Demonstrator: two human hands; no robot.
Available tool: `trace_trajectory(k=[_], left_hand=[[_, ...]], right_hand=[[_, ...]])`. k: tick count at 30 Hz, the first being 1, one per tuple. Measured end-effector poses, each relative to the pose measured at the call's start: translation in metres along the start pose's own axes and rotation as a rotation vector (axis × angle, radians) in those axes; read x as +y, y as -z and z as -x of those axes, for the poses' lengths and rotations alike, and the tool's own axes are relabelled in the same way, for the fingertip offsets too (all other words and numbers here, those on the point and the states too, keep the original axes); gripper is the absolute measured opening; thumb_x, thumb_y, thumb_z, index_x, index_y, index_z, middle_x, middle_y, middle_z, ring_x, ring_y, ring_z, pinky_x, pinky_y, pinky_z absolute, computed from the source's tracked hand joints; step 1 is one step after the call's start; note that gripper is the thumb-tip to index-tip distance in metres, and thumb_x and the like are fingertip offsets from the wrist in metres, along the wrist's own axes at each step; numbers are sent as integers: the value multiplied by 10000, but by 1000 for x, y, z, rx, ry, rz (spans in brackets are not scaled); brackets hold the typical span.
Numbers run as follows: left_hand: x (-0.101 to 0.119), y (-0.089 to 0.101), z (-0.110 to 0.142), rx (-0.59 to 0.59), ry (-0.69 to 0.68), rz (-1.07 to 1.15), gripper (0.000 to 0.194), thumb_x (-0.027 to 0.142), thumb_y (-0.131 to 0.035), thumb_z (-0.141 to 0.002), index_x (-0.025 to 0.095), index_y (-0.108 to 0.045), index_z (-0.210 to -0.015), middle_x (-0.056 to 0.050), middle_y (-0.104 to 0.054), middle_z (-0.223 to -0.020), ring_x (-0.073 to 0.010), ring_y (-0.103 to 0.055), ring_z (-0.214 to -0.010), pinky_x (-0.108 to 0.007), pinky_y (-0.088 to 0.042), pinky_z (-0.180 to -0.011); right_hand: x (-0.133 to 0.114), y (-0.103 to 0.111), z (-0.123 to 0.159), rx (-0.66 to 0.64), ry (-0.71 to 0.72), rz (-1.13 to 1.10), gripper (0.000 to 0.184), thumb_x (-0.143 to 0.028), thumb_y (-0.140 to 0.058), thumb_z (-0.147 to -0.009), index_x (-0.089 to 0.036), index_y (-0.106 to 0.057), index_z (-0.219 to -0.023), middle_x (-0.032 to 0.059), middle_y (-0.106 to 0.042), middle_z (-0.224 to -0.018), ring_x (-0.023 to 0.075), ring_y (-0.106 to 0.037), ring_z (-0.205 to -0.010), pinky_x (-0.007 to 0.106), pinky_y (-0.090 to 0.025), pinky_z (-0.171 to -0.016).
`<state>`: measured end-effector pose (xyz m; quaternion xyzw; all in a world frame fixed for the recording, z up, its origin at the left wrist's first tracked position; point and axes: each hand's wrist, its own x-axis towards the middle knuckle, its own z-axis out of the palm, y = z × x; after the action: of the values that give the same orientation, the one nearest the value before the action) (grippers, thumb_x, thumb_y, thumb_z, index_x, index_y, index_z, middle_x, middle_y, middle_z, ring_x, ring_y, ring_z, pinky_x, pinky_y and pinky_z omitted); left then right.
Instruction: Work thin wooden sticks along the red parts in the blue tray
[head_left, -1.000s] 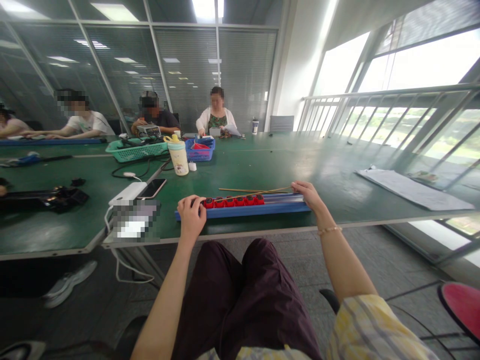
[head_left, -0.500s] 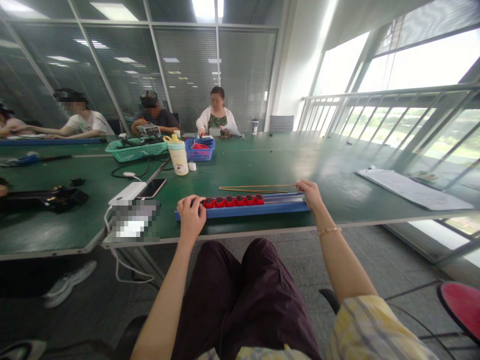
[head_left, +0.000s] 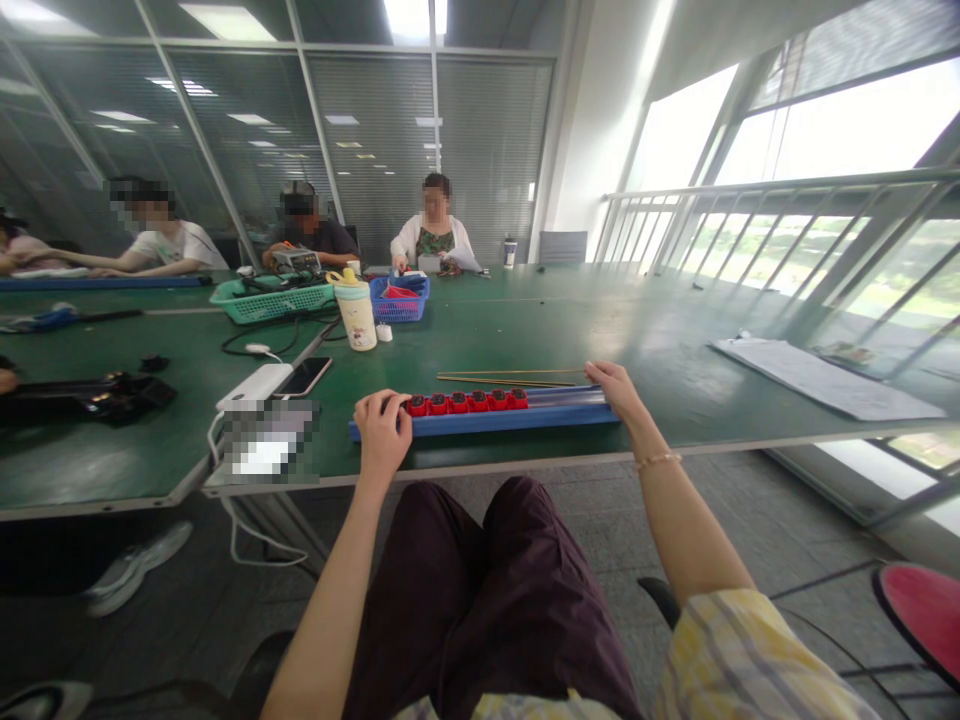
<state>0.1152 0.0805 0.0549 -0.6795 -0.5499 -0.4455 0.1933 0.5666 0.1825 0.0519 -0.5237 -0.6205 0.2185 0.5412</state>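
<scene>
A long blue tray (head_left: 480, 424) lies near the table's front edge, with a row of several red blocks with dark tops (head_left: 459, 402) in its left and middle part. My left hand (head_left: 384, 420) is closed round the tray's left end, its fingers over the leftmost block. At the right end, my right hand (head_left: 611, 388) grips the tray, fingers over the far side. Two thin rods (head_left: 510, 378) lie just behind the tray. The right tip of one meets my right fingertips; whether they pinch it I cannot tell.
On the left are a white power bank (head_left: 255, 388), a phone (head_left: 307, 377) and a cream cup (head_left: 355, 315). Behind stand a green basket (head_left: 270, 305) and a blue basket (head_left: 401, 308). Papers (head_left: 825, 378) lie right. Several people sit across the table.
My right hand has shifted slightly left along the tray's right end. My left hand, the tray and the red blocks look unmoved.
</scene>
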Motion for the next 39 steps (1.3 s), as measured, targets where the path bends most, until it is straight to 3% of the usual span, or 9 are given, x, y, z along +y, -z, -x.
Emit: trace_trajectory(k=[9,15,21,30,39], left_hand=[[2,1,-1,6,-5,5,264,184,-496,-905,228,-713,-1049,-95,-614,-1123,-281,-468,-1092,-439,-397,-1001],[1,0,-1,17,-9,6,260,180,-504,-900,230,-713,-1046,-95,-617,-1118,-280,-469,-1089,-435,-400,-998],[1,0,-1,13,-5,15,265,176,-508,-891,235,-712,-1049,-99,-611,-1123,-279,-470,-1095,-434,-397,-997],[3,3,-1,-9,18,9,273,182,-504,-883,231,-712,-1053,-100,-609,-1127,-284,-464,-1104,-438,-392,-993],[3,5,-2,-14,23,26,277,184,-500,-886,235,-711,-1057,-105,-612,-1133,-286,-465,-1111,-450,-396,-990]], right_hand=[[-3,-6,-1,-97,38,367,561,-661,-489,-843,-151,-706,-752,54,-674,-710,183,-590,-719,277,-413,-681],[-9,-13,0,-84,-65,638,474,-604,-527,-865,-199,-773,-838,84,-745,-853,228,-657,-841,292,-444,-718],[-16,-14,-3,-82,-222,707,385,-580,-613,-837,-249,-798,-909,60,-762,-878,232,-676,-859,279,-441,-673],[-20,-22,-14,-121,-333,846,388,-591,-662,-814,-247,-810,-916,83,-764,-855,240,-700,-870,275,-474,-685],[-35,-38,-20,-161,-377,914,392,-513,-723,-820,-164,-783,-988,190,-749,-1005,283,-712,-966,335,-538,-793]])
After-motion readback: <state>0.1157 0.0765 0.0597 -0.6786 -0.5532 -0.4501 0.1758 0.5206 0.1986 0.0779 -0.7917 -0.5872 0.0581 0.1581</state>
